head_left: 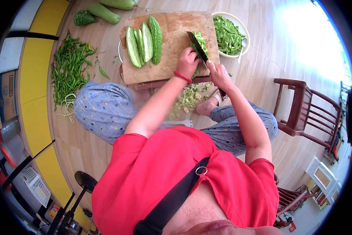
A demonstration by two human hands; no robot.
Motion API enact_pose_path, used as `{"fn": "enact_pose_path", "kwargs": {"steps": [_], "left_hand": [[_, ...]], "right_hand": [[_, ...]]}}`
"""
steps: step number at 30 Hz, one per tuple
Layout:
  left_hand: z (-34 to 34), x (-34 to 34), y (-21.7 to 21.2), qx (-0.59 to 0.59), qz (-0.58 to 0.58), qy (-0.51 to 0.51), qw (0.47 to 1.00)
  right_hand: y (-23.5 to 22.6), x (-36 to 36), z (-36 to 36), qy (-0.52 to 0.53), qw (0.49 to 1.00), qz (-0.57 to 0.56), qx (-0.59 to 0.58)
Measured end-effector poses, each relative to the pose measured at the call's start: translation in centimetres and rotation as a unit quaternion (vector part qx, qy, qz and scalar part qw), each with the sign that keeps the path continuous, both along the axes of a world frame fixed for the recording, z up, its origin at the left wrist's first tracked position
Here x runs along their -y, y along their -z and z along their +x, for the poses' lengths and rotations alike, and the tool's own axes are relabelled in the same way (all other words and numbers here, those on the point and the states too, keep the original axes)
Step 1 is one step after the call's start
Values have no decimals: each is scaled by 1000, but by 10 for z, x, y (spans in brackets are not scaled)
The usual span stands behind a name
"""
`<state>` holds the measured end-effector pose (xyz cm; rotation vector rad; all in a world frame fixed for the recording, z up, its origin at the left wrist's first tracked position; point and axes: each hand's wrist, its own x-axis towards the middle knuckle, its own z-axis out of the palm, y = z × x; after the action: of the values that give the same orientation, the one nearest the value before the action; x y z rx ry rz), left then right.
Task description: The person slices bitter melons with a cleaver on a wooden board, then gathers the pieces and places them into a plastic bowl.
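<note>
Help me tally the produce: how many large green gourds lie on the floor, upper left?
3: a dark, rounded gourd leftmost, a longer pale gourd right of it, and a third gourd cut off by the top edge; more may be hidden beyond.

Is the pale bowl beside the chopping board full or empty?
Well filled: sliced green pieces cover most of the bowl's inside, and a spoon lies at its edge.

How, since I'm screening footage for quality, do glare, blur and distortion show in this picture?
In the head view, glare bleaches the floor at upper right; the head view's fisheye bends the yellow cabinet fronts at left, with blackened corners; also in the head view, the knife and bitter melon halves look fairly crisp, the scraps near the cutting board softer.
</note>
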<state>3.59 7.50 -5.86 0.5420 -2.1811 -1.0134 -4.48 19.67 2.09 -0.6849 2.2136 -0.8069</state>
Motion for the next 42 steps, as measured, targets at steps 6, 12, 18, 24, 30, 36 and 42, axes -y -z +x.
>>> {"fn": "enact_pose_path", "kwargs": {"steps": [6,12,18,24,30,36,42], "left_hand": [[-11,22,-13,61,-106,43,992],[9,31,-42,228,-117,193,947],[13,35,-39,201,-107,214,950],[15,35,-36,193,-93,205,955],[14,28,-26,224,-131,183,948],[14,34,-21,168,-97,166,967],[16,29,-22,179,-72,186,963]], "right_hand": [[17,19,-16,-21,998,-49,-38],[3,18,-15,-96,987,-52,-117],[-13,-9,1,-163,962,-11,-218],[-25,-16,12,-119,975,80,-170],[-10,12,8,-90,974,82,-193],[-26,-3,15,-96,976,92,-175],[-6,5,12,-93,972,106,-188]]}}
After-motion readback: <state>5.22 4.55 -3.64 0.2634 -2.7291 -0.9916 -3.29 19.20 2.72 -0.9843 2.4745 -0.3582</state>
